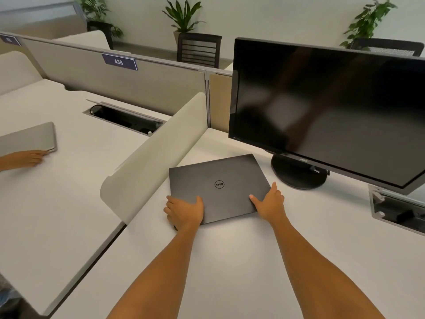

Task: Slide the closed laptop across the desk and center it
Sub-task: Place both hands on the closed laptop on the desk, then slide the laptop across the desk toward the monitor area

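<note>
A closed dark grey laptop (pixel 218 185) with a round logo lies flat on the white desk (pixel 230 261), left of the monitor stand and close to the curved divider. My left hand (pixel 184 211) grips its near left corner, thumb on the lid and fingers wrapped around the edge. My right hand (pixel 269 202) holds the near right corner, thumb on the lid and index finger along the right edge.
A large black monitor (pixel 331 111) on a round stand (pixel 299 173) fills the right back. An open cable tray (pixel 397 210) sits at the right edge. A cream divider (pixel 151 157) bounds the desk's left. On the neighbouring desk another person's hand (pixel 27 157) touches a silver laptop (pixel 27 138).
</note>
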Action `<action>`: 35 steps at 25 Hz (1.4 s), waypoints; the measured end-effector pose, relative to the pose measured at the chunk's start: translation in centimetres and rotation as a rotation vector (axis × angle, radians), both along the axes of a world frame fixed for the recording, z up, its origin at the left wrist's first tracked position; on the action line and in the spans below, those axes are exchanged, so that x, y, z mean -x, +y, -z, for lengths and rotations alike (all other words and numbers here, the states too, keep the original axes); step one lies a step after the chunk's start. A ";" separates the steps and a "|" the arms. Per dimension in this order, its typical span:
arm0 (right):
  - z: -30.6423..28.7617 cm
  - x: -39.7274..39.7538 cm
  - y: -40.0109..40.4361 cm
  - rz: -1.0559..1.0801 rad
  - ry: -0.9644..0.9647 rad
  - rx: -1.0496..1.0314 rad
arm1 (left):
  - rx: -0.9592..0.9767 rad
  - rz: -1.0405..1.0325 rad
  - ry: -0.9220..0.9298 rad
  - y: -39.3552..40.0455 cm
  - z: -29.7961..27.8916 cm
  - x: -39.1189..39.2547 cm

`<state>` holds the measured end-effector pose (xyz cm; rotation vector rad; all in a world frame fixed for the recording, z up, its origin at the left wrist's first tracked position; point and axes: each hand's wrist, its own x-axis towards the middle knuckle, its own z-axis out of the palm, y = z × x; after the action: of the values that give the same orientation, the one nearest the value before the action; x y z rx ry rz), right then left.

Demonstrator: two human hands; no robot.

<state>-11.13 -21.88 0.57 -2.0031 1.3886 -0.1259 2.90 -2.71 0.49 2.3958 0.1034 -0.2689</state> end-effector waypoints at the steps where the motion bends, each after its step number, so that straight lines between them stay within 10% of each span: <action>1: -0.2 -0.3 -0.2 0.007 0.022 0.000 | -0.022 -0.007 0.025 -0.4 -0.1 -0.3; 17: -1.9 2.8 -0.3 0.033 0.231 -0.220 | -0.258 0.076 0.224 0.8 -1.0 0.2; 35: -3.7 18.3 3.4 0.296 0.054 -0.396 | -0.047 0.321 0.520 2.6 -3.1 8.1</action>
<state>-29.38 -18.53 4.32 -1.4821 1.5966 0.0695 -5.21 -0.13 3.56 2.3257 -0.0394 -1.0454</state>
